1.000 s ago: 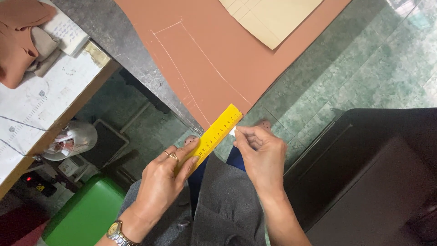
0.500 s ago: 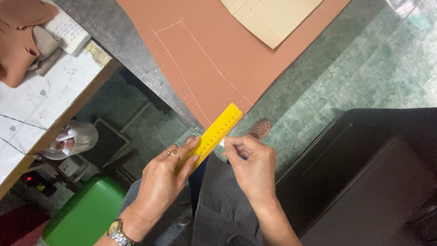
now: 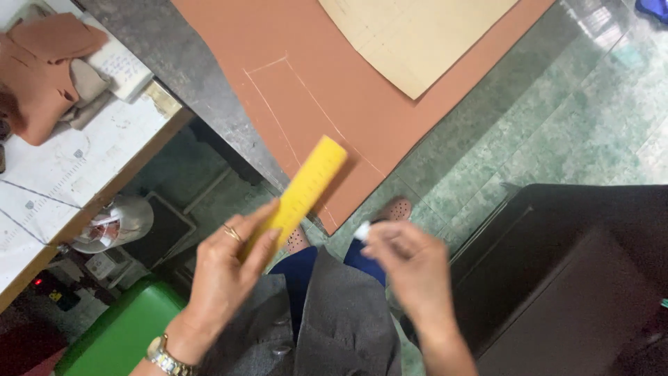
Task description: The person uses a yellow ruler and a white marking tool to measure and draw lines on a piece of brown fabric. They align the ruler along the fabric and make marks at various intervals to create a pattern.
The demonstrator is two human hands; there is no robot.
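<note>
Fingers [image 3: 268, 226] of left hand [image 3: 223, 278] grip the yellow ruler [image 3: 303, 193], slanting up-right onto brown fabric [image 3: 327, 104]; right hand [image 3: 410, 268] pinches white chalk [image 3: 362, 230] just beside.

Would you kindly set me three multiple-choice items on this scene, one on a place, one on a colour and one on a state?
1. Where does the far end of the ruler lie?
A. over the brown fabric
B. on the green stool
C. on the black chair

2. What colour is the ruler?
A. white
B. yellow
C. blue

3. What is the right hand doing?
A. lying flat on the fabric
B. pinching a small piece of white chalk
C. gripping the ruler

Answers: 1 A, its tip overlaps the fabric's corner. 2 B, it is plainly yellow. 3 B, the chalk shows at the fingertips, while the left hand holds the ruler.
</note>
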